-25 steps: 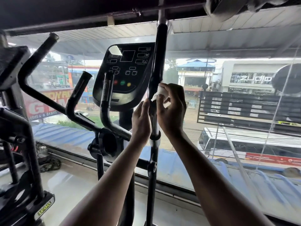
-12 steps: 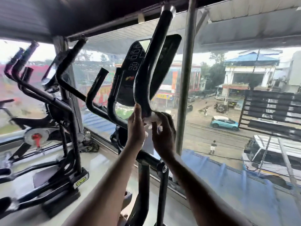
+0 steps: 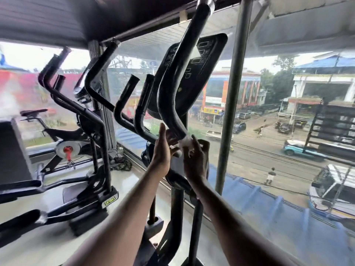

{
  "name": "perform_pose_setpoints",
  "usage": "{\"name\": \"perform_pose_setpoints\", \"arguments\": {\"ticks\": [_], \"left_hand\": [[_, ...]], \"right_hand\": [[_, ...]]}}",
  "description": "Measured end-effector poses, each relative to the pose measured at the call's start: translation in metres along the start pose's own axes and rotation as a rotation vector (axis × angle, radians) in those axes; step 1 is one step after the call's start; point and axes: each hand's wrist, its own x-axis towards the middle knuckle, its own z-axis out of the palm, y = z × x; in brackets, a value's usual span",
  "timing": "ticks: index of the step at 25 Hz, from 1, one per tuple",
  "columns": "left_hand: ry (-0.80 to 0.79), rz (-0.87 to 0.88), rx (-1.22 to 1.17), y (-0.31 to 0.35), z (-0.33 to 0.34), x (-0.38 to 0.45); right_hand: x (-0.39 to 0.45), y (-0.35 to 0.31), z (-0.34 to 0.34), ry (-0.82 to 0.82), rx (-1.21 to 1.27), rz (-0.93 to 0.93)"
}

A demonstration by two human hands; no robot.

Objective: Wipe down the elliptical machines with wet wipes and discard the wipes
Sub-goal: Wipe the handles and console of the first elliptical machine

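Our right hand (image 3: 195,160) now pinches the wet wipe (image 3: 184,143) lower on the handlebar (image 3: 172,104), left hand (image 3: 161,150) open; wiping has progressed downward.

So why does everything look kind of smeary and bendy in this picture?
Head view: the camera or scene seems to be moving, so the hands and the wet wipe look smeared; the wide lens bows the window post and the edges; bright daylight behind the glass leaves the handlebar and console dark; the far left is hazy white.
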Motion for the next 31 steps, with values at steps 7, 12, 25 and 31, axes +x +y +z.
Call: {"name": "perform_pose_setpoints", "arguments": {"ticks": [7,12,25,31], "left_hand": [[0.054,-0.012,-0.035,-0.013,0.002,0.003],[0.048,0.061,0.02,-0.033,0.004,0.009],[0.413,0.148,0.117,-0.065,0.051,0.004],[0.439,0.246,0.344,-0.068,0.054,0.005]], "right_hand": [[0.013,0.001,-0.011,0.013,-0.104,0.088],[0.013,0.015,-0.008,-0.027,-0.116,-0.057],[0.048,0.058,-0.029,-0.366,0.228,-0.197],[0.067,0.074,-0.032,-0.5,-0.116,-0.05]]}}
